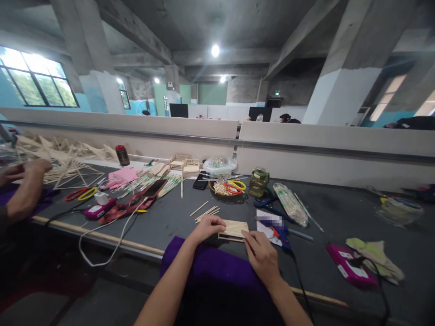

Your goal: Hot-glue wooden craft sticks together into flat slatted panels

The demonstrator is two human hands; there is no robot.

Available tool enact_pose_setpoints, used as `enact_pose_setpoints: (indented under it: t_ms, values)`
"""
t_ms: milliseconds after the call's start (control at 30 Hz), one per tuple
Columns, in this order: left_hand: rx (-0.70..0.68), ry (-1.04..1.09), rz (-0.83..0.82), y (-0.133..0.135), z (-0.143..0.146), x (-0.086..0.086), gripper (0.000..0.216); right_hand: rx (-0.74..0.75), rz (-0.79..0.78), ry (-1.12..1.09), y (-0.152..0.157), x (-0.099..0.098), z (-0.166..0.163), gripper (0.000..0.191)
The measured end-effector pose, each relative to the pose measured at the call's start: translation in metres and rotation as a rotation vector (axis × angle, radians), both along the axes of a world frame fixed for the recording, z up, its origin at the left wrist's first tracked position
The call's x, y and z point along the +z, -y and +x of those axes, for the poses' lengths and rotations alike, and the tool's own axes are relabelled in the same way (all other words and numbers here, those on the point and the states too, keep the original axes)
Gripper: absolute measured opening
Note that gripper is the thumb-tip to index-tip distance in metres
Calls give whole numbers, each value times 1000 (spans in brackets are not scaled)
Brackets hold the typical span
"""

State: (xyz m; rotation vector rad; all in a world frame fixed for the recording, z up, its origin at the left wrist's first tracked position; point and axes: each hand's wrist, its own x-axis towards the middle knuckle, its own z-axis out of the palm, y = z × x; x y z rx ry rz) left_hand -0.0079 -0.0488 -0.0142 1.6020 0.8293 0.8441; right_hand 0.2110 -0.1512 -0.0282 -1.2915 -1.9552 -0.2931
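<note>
A small flat panel of wooden sticks (pixel 235 228) lies on the dark table (pixel 340 217) just beyond a purple cloth (pixel 210 267). My left hand (pixel 206 227) curls over the panel's left end, fingers closed on it. My right hand (pixel 261 256) pinches the panel's right front corner. Loose wooden sticks (pixel 206 212) lie just behind my left hand. A blue glue gun (pixel 280 234) rests on white paper right of the panel.
Scissors in a basket (pixel 228 186), a glass jar (pixel 258 182), a bag of sticks (pixel 290 203), a black phone (pixel 200 181) and a pink box (pixel 350 267) surround me. Another person's hands (pixel 20 174) work at far left beside a stick pile (pixel 64 158). White cable (pixel 102 244) trails off the table edge.
</note>
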Motion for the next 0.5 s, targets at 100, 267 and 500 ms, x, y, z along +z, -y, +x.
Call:
enact_pose_setpoints:
  t_ms: [100,267,500]
  values:
    - [-92,-25,-31,4,3,-1,35,4,-1,24,-5,6,-7,29]
    - [-88,-52,-19,5,4,1,35,-28,-70,39,-12,9,-13,21]
    - [236,-50,123,-6,-7,-2,31,-50,-88,70,-18,3,-12,20]
